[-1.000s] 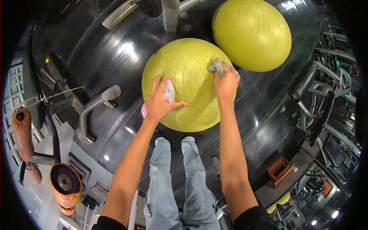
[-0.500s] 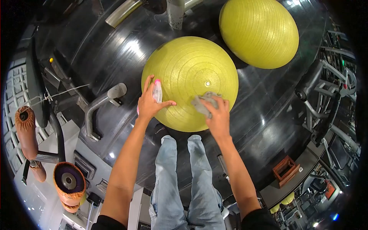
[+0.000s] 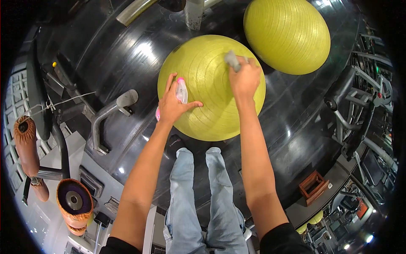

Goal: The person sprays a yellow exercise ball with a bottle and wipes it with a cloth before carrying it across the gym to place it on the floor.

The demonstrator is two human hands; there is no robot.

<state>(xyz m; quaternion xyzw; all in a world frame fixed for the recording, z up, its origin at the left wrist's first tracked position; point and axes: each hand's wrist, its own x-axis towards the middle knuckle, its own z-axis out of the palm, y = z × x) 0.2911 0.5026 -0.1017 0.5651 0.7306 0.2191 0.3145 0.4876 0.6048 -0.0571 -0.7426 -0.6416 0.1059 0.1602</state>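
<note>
A large yellow-green exercise ball (image 3: 203, 122) rests on the dark floor in front of my legs. My left hand (image 3: 171, 101) lies against its left side, thumb and fingers spread on the surface, with a clear spray bottle with pink parts (image 3: 182, 90) held under the palm. On the ball's upper right, my right hand (image 3: 246, 78) is closed round a grey cloth (image 3: 232, 60), which touches or hovers just at the surface. The ball's white plug is out of sight, behind my right hand or arm.
A second yellow-green ball (image 3: 287, 36) stands at the upper right, close to the first. Gym machines line the left and right sides. A padded metal frame (image 3: 127, 98) is left of the ball. A wooden box (image 3: 313, 187) lies lower right.
My right hand has moved up across the ball with the grey cloth. The ball has turned and its plug no longer shows. My left hand has shifted slightly up and right with the bottle.
</note>
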